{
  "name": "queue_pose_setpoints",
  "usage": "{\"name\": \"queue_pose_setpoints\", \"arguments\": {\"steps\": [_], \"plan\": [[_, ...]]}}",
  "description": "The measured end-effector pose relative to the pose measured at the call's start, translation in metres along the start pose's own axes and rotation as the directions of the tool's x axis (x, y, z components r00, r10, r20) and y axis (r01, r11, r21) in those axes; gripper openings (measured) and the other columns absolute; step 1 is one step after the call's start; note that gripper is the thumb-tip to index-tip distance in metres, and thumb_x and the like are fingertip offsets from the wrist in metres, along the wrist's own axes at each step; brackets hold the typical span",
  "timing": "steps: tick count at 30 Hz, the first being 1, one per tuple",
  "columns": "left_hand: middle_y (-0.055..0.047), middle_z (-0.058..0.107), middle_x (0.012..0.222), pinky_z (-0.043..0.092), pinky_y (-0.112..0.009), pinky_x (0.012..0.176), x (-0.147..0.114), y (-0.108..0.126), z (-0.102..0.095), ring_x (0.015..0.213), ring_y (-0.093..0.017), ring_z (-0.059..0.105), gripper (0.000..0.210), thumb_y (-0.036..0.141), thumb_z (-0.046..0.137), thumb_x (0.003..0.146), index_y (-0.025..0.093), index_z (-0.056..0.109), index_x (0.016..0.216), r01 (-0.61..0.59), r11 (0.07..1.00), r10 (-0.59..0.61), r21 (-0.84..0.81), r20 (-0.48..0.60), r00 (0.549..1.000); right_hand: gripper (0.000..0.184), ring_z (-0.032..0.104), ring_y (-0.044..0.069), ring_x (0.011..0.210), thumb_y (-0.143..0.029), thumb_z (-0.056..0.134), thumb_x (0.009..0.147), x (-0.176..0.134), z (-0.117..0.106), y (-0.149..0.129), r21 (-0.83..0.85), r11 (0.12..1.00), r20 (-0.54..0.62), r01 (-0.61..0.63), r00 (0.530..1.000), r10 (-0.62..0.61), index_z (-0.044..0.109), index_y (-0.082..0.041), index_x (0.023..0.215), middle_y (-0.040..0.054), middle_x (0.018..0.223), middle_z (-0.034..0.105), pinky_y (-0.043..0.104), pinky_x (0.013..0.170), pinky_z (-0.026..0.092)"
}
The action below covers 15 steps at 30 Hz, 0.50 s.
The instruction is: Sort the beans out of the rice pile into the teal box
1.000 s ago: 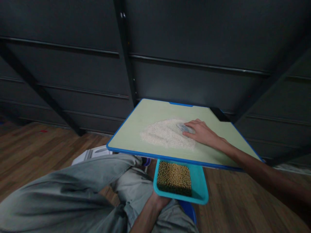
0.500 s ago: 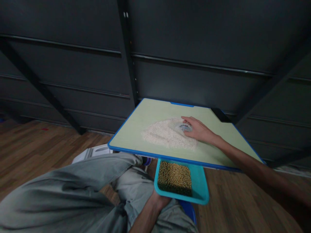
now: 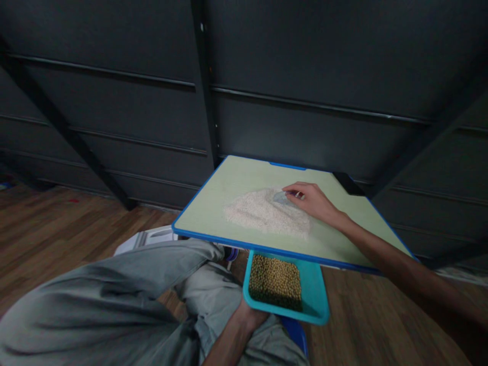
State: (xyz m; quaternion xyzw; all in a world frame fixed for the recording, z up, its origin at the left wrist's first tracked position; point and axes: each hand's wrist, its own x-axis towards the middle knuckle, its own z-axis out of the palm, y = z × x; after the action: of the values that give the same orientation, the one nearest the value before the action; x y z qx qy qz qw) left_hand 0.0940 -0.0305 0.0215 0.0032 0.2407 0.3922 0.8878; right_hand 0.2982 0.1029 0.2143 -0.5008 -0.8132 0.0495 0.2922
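Note:
Between the fingertips and thumb of my right hand (image 3: 310, 200) is a small clear plastic piece (image 3: 281, 197), perhaps a shallow cup or lid. Its edge sits at the top of a heap of pale, rice-like grains (image 3: 263, 213). The heap lies on a pale green board (image 3: 244, 170) with a blue rim. My left hand (image 3: 249, 316) grips the near left side of a teal plastic tray (image 3: 314, 290), its fingers hidden under the tray. Round yellowish beans (image 3: 278, 279), like soybeans, fill the tray's left part.
A black phone-like slab (image 3: 347, 183) lies on the board's far right. Behind the board rises a dark panelled wall (image 3: 305, 61). My grey-trousered leg (image 3: 125, 300) fills the lower left. A white object (image 3: 148, 237) rests on the wooden floor, and something blue (image 3: 295, 333) shows below the tray.
My right hand has tilted and lifted slightly, and the clear plastic piece now shows flatter, over the heap's top. My left hand and the tray have hardly moved.

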Motion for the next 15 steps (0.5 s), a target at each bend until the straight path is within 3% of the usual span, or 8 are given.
{"name": "queue_pose_setpoints", "arguments": {"steps": [3,7,10,15], "plan": [[-0.006,0.068,0.121,0.035,-0.032,0.106,0.000,0.000,-0.001,0.100,-0.018,0.065,0.045,0.013,0.046,0.087,0.024,0.055,0.130,0.007,1.000,-0.007,-0.018,0.024,1.000,0.021,0.065,0.019,0.085,-0.025,0.059,0.086,0.014,0.000,-0.011,0.159,0.987,-0.011,-0.017,1.000,0.019,0.069,-0.021,0.104,0.0053,0.105,0.070,0.035,0.078,0.053],[-0.007,0.067,0.123,0.035,-0.035,0.106,0.001,-0.001,-0.002,0.103,-0.020,0.064,0.043,0.018,0.044,0.090,0.024,0.055,0.130,0.001,1.000,0.000,-0.010,0.048,0.999,0.030,0.066,0.018,0.085,-0.026,0.068,0.078,0.031,0.015,-0.027,0.475,0.875,0.180,-0.092,0.984,0.005,0.067,-0.019,0.107,0.0057,0.096,0.072,0.035,0.081,0.055],[-0.006,0.066,0.123,0.033,-0.035,0.108,0.000,0.000,-0.001,0.107,-0.020,0.063,0.044,0.015,0.043,0.088,0.023,0.056,0.129,0.003,0.999,-0.005,0.036,0.049,0.999,0.028,0.066,0.017,0.083,-0.027,0.071,0.075,0.041,0.033,-0.028,0.494,0.860,0.276,-0.130,0.961,-0.013,0.069,-0.018,0.102,0.0059,0.095,0.072,0.033,0.079,0.054],[-0.008,0.065,0.126,0.031,-0.037,0.111,0.000,0.001,0.003,0.117,-0.022,0.057,0.043,0.015,0.045,0.086,0.020,0.058,0.127,0.004,0.998,-0.008,0.069,0.050,0.999,0.026,0.066,0.018,0.079,-0.028,0.075,0.069,0.052,0.052,-0.002,0.461,0.863,0.263,-0.207,0.961,0.090,0.072,-0.017,0.093,0.0060,0.087,0.072,0.032,0.075,0.055]]}}
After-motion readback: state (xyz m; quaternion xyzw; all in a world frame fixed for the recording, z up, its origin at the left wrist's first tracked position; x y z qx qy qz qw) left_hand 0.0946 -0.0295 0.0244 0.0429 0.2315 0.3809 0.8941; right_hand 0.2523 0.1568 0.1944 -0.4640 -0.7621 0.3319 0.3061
